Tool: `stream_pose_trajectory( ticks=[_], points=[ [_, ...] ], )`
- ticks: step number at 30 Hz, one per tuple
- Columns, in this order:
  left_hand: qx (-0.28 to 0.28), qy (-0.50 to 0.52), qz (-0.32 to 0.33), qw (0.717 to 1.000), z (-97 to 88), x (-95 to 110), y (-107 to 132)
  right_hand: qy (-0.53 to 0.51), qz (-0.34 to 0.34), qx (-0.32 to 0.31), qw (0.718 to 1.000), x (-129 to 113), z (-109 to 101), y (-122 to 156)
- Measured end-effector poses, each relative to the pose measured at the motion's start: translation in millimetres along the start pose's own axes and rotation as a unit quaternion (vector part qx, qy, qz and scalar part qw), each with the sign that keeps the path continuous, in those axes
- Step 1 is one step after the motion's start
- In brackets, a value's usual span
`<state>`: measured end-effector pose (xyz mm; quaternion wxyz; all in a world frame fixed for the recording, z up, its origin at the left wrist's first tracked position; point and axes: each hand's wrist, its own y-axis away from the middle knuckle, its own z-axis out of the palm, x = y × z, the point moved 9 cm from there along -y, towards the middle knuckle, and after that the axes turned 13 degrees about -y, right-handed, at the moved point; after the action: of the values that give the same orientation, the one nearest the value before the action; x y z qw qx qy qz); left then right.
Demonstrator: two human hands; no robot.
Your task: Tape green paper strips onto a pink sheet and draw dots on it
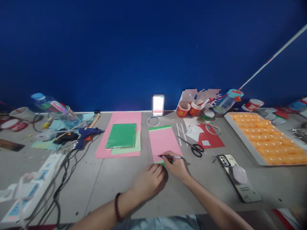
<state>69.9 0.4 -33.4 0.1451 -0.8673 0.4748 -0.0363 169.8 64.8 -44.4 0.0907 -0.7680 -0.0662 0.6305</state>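
My right hand (177,166) pinches a black pen (174,157) whose tip meets the lower part of a pink sheet of paper (165,140). Small dark marks lie near the tip. Green strips (160,128) show along the top and bottom edges of this sheet. At its bottom edge lies my left hand (151,179), fingers slightly bent and resting down, with nothing visible in them; a dark bead bracelet (117,207) circles the wrist. Black-handled scissors (197,149) and thin white paper strips (179,135) lie just right of the pink sheet.
Left are a green packet (122,135) on pink paper, a blue glue gun (86,135), a bottle (55,105) and a power strip (35,188) with cables. Right are red paper cups (183,110), red paper (211,137), a phone (240,179) and a tray of orange balls (263,137).
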Motion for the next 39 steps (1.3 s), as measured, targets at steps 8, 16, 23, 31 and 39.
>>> stream_pose_trajectory(
  ticks=[8, 16, 23, 31, 39],
  points=[
    [-0.009, -0.009, 0.009, 1.0, 1.6, 1, 1, 0.006, -0.007, 0.008, 1.0, -1, -2, 1],
    [-0.012, -0.005, 0.003, 1.0, 3.9, 1, 2, -0.004, -0.002, 0.012, 1.0, 5, -3, 1],
    [-0.01, 0.005, 0.001, 1.0, -1.8, 0, -1, -0.046, 0.02, 0.043, 0.998, 14, -12, 2],
    [0.002, 0.02, -0.007, 1.0, -5.8, -2, -1, -0.051, 0.03, 0.035, 0.998, 19, -12, 1],
    [-0.004, 0.016, -0.006, 1.0, -3.6, -2, -1, -0.048, 0.026, 0.033, 0.998, 15, -11, 0]
  ],
)
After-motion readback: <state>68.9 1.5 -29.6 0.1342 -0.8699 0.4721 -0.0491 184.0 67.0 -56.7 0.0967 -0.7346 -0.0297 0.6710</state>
